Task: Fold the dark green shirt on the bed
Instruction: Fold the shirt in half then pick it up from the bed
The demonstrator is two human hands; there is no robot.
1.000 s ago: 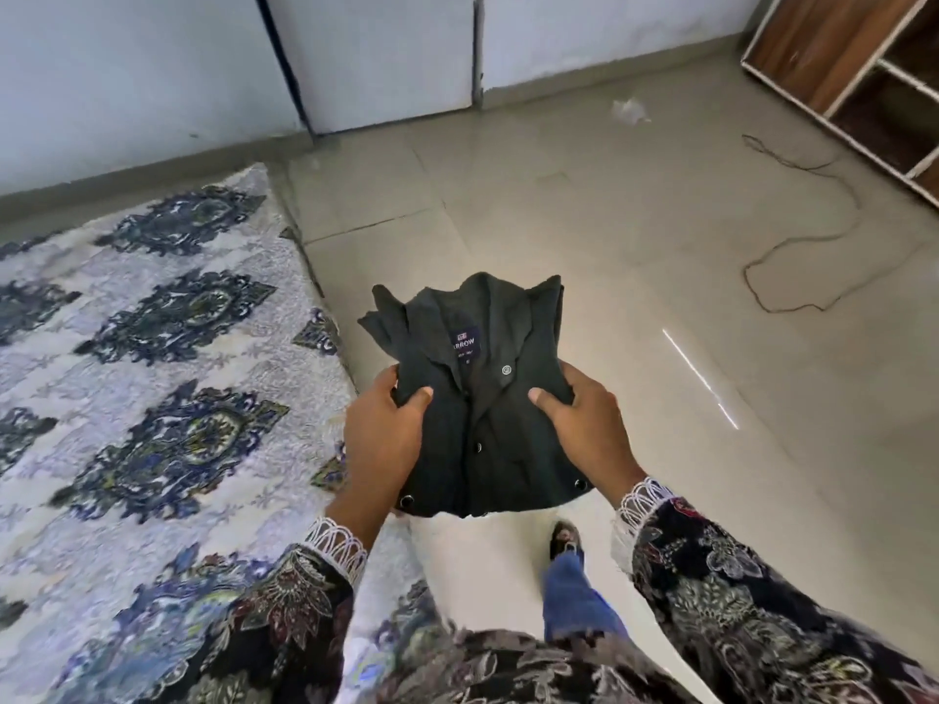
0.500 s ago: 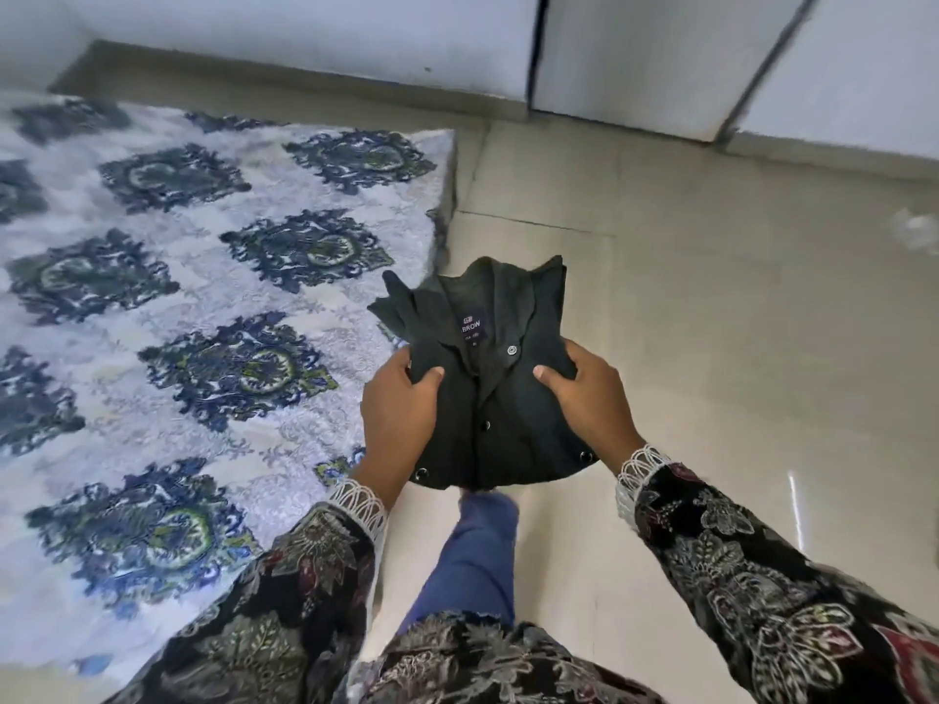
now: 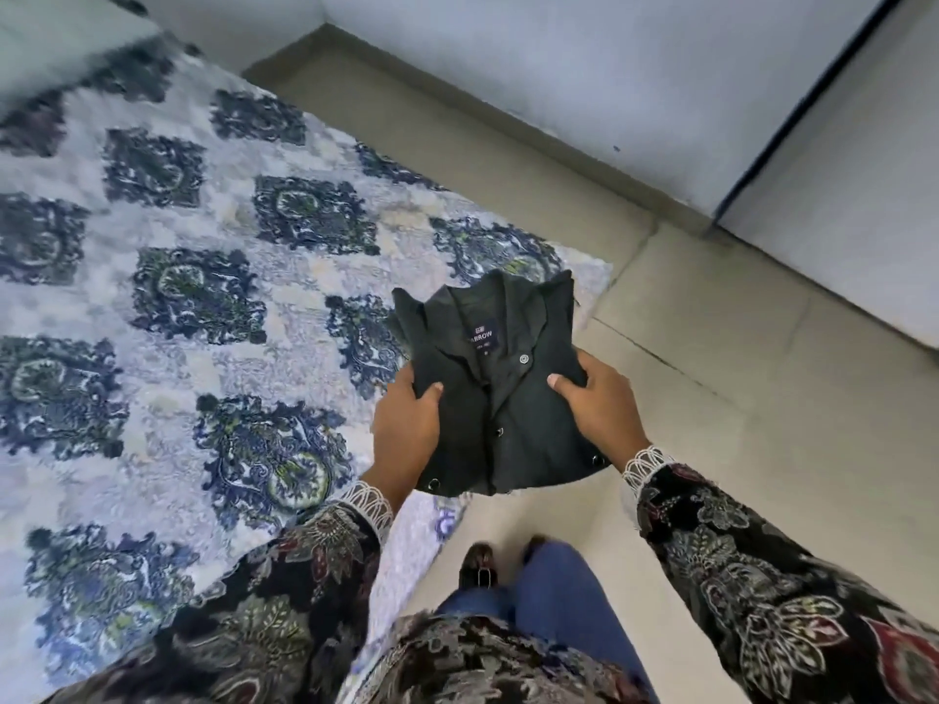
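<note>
Both the left hand (image 3: pixel 406 434) and right hand (image 3: pixel 602 403) gripped the folded shirt (image 3: pixel 500 393). The bed (image 3: pixel 203 317) lay left of the hands, bare floor (image 3: pixel 737 398) to their right.

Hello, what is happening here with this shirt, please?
A person standing beside a bed holds a folded dark green button-up shirt in the air, collar facing away. The left hand grips its left edge and the right hand grips its right edge, thumbs on top. The shirt hangs over the corner of the blue and white patterned bedspread and the beige tiled floor, not laid down.
</note>
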